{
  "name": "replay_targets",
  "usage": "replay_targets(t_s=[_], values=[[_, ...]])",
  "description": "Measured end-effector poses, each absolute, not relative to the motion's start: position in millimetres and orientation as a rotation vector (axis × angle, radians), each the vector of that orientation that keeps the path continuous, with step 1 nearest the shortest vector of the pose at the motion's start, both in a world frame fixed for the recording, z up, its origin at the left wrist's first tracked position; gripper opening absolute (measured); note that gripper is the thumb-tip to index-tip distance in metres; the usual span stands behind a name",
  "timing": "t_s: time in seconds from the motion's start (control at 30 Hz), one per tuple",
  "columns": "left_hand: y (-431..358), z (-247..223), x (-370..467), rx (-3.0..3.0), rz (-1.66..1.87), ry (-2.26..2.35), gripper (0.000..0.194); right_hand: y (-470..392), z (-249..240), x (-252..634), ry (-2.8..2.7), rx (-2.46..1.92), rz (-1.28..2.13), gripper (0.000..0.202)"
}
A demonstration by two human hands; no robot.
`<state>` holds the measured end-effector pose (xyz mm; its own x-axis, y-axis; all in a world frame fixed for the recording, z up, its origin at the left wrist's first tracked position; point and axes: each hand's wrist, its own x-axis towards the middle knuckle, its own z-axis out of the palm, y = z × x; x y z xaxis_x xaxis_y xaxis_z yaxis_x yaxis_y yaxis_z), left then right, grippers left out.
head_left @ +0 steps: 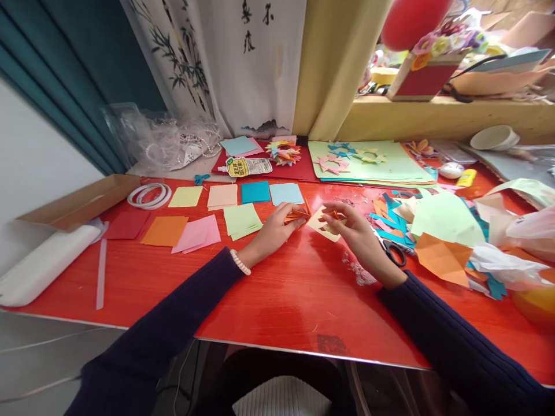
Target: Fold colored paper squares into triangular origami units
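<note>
My left hand (278, 226), with a beaded bracelet at the wrist, pinches a folded orange paper piece (299, 215) above the red table (269, 289). Close by on the right, my right hand (353, 228) has its fingers closed on a small orange paper piece (333, 214). Beneath the fingers lies a pale yellow paper square (319, 224), partly covered by the right hand. Just left of the hands are stacks of light green paper (241, 219) and light blue paper (286, 194). Black-handled scissors (395, 253) rest beside my right wrist, partly hidden.
Stacks of orange paper (165, 231), pink paper (197, 234) and red paper (128, 224) lie at left, near a cardboard tray (82, 202). Folded paper rings (333, 163) sit on green sheets (390, 167) at the back. Paper scraps (446, 260) crowd the right side.
</note>
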<state>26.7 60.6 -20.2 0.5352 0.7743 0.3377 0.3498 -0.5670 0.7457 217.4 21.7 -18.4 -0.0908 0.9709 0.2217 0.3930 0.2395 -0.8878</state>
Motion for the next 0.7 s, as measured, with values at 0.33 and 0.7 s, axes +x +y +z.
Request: replay_targets(t_s=[0.33, 0.7], values=[[57.6, -18.2, 5.8, 2.299, 0.540, 0.871, 0.074, 26.6, -41.9, 228.4, -2.149, -1.565, 0.458, 0.100], [47.8, -27.4, 15.7, 2.355, 0.600, 0.720, 0.081, 8.6, -24.7, 200.5, -1.986, -1.203, 1.027, 0.059]])
